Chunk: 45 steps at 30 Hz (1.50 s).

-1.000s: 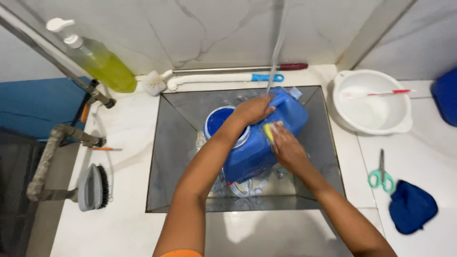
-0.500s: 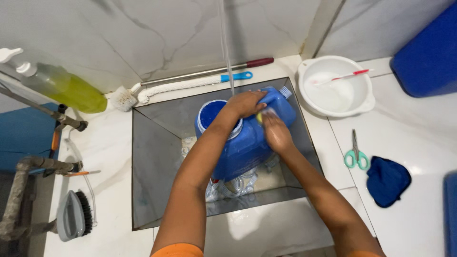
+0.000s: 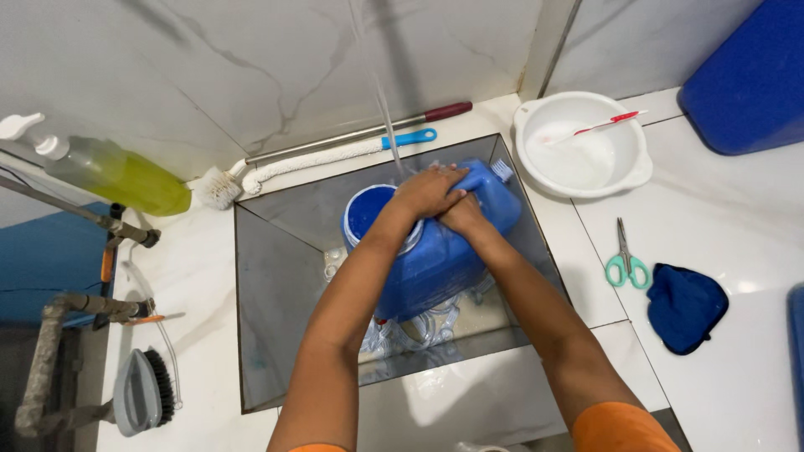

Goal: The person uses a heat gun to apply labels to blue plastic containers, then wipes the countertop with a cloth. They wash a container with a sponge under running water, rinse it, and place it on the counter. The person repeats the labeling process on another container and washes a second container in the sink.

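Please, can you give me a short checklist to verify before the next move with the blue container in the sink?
1. Both hands on the blue container: ok; left hand lies over the right hand on its upper side.
2. Container inside the sink: ok, lying tilted.
3. Water stream reaches the container: ok, it falls at the hands.
4. Firmness of each grip: cannot tell, the fingers are partly hidden.
5. Long bottle brush within reach: ok in my judgement, it lies behind the sink.
6. Scissors away from the water: ok, on the counter to the right.
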{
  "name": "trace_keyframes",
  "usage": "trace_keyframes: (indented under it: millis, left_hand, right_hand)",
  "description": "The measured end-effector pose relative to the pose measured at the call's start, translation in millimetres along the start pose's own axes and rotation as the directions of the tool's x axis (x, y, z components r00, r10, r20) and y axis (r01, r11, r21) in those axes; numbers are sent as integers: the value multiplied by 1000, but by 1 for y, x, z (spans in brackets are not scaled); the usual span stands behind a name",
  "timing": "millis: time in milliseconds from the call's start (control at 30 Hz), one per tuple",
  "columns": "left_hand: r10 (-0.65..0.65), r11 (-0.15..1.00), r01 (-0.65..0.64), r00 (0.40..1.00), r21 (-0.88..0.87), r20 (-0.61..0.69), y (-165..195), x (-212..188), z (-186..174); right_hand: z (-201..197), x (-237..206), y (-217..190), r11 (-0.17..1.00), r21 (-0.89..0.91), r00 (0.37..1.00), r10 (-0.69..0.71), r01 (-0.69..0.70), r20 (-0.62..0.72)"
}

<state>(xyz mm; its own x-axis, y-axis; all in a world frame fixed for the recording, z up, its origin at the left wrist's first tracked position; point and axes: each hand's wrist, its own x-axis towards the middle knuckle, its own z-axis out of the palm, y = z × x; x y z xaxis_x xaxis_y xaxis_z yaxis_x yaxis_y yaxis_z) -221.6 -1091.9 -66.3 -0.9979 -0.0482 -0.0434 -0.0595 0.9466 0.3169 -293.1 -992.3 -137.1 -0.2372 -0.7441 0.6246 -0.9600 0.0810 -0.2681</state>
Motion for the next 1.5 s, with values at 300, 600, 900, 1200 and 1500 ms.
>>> trace_keyframes:
  millis: [300,600,900,1200,1500]
  left_hand:
    - [-61,998,60,994,-18,-86,-26,-12,-11]
    - [-141,989,139,990,-48,-28,-18,-5,-5]
    - [-91,993,83,992,-87,-85,-18,-13,-7]
    - [-102,970,52,973,-237,-206,-33,-51,-15]
    - [-360,882,310,929,-355,-82,-30,-117,-36]
  right_hand:
    - [-44,-79,-39,991,80,979,87,-103,182]
    - [-14,-80,-6,989,-80,992,128,-126,18]
    - [-47,-81,-2,919,72,890,352,-387,290]
    - [-155,4,110,952,-220,977,214,-213,-17]
    - [-33,130,-33,474,552,698,217,-686,682]
